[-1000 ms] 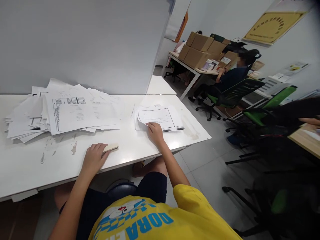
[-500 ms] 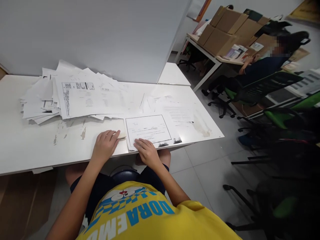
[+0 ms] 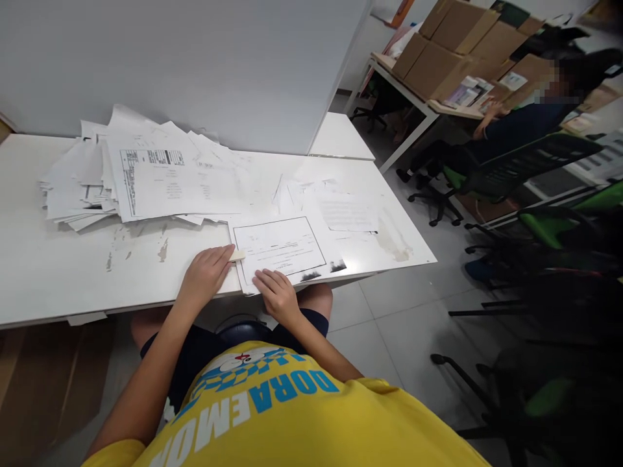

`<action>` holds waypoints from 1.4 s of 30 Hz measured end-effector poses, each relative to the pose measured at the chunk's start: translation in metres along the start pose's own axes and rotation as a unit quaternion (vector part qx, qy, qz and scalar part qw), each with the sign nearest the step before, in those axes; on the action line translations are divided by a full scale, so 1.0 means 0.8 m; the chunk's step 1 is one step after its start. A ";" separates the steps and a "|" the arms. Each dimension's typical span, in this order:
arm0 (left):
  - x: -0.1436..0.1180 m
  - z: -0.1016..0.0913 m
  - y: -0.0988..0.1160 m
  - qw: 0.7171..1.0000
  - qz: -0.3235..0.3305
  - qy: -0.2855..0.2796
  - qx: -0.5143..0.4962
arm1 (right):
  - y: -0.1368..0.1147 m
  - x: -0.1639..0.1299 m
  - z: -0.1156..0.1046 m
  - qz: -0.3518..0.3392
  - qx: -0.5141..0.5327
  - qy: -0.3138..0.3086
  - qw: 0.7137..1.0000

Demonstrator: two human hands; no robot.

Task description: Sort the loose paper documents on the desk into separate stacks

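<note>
A white tabletop (image 3: 58,272) is stretching across the near scene, its surface showing scuffed patches toward the near edge; a grey partition panel (image 3: 195,65) is standing along its far side; a wide, loose pile of printed papers (image 3: 146,175) is lying on the far left part of the tabletop, fanning out toward the middle; a few more loose sheets (image 3: 341,207) are lying to the right, near the right edge. At the far right of the room, cardboard boxes (image 3: 438,58) are sitting on another table, and another person (image 3: 525,123) is sitting there in a dark chair, well apart from the near tabletop. Near the middle of the near edge, a single sheet with a framed rectangle printed on it (image 3: 280,250) is lying flat, its near corner reaching the tabletop's edge; the right hand (image 3: 275,295) is resting on that near part of the sheet, fingers spread flat and pressing down, holding nothing between them. Just left of the sheet, the left hand (image 3: 207,275) is lying palm down with fingers curled narrowly over a small pale, flat stick-like object (image 3: 237,256), whose tip is poking out from under the fingertips and touching the sheet's left edge; what the object is, I cannot tell.
</note>
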State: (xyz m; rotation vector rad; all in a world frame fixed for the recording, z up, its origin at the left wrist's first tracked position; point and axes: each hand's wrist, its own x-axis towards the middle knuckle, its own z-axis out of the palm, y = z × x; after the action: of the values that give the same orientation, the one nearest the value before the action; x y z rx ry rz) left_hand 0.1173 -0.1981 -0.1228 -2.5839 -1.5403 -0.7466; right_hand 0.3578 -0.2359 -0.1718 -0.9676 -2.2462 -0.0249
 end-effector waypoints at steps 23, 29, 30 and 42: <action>-0.025 0.016 -0.006 0.995 -0.018 0.099 0.026 | 0.094 0.046 -0.038 0.094 -0.039 0.065 0.993; -0.026 0.020 -0.003 0.992 -0.082 0.091 -0.006 | 0.112 0.177 -0.036 0.112 0.001 0.217 0.970; -0.026 0.020 -0.002 0.992 -0.087 0.090 -0.006 | 0.105 0.207 -0.026 0.092 0.021 0.204 0.974; -0.019 0.011 0.000 0.994 -0.083 0.074 -0.014 | -0.043 0.375 0.124 -0.093 0.069 -0.202 0.972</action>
State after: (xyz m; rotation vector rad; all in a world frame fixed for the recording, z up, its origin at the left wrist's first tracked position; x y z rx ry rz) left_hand 0.1149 -0.2083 -0.1367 -2.3778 -1.7234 -0.9569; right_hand 0.1304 -0.0433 -0.0610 -0.7330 -2.6642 0.2653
